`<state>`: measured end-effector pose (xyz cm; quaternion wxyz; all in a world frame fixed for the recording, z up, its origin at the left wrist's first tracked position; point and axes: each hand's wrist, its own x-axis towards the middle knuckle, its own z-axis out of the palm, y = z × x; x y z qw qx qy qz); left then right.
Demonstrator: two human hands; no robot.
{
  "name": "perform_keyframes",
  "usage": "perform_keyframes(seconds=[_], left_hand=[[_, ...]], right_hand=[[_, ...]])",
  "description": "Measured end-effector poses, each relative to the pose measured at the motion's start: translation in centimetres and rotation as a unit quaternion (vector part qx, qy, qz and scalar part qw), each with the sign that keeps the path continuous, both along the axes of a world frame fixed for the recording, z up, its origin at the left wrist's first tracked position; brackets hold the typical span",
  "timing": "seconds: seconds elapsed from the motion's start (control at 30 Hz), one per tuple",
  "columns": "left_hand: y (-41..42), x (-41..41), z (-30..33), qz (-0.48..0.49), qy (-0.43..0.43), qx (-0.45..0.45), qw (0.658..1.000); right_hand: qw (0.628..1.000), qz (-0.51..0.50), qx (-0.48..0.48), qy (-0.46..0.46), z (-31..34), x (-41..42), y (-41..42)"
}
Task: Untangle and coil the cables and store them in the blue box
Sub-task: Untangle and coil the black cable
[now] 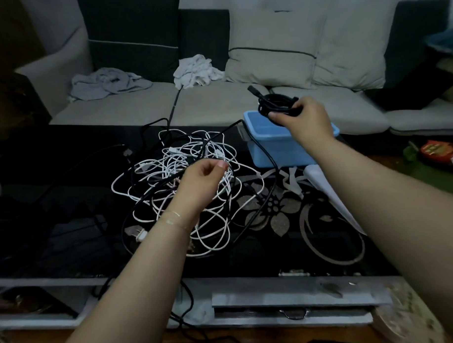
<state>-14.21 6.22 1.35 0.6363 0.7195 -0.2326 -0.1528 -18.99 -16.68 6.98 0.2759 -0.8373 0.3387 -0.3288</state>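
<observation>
Head view, looking down on a black glass coffee table [320, 251] with a pale flower pattern. One blue plastic box [285, 150] sits at the far edge, open-topped. Right hand [308, 120] holds one coiled black cable [276, 105] just above the box's rim, thumb below and fingers curled over the loops; one plug end sticks out up and left. Left hand [202, 180] hovers over the tangle, fingers loosely curled, thumb and forefinger close together; whether they pinch a strand cannot be told. Thin bracelet on that wrist.

One tangled heap of white cables [174, 174] at table centre; the strands cannot be counted apart. Black cables [269, 178] thread through it, at least two, one running past the box. One white plug [137, 233] lies near the left forearm.

Sofa [222, 107] behind: two dark cushions, two light cushions, two crumpled cloths [195, 71]. No legible writing or labels.
</observation>
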Motion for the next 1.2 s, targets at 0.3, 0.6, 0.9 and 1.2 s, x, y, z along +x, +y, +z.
perform_keyframes(seconds=[0.3,0.6,0.9,1.2], left_hand=[[-0.4,3.4,-1.0,0.092,-0.058,-0.001,0.994],[-0.2,3.9,-2.1,0.091,-0.075,0.044,0.992],[1.0,3.8,-3.0,-0.011,-0.133,0.23,0.964],[2.0,2.9,-3.2,-0.095,-0.155,0.308,0.934]], right_hand=[[0.974,-0.08,-0.022,0.213,-2.2,6.0,-5.1],[0.915,0.0,-0.058,0.4,-3.3,6.3,-5.3],[0.957,0.182,-0.205,0.096,-7.4,2.1,3.1],[0.926,0.166,-0.175,0.292,-11.7,-4.2,9.1]])
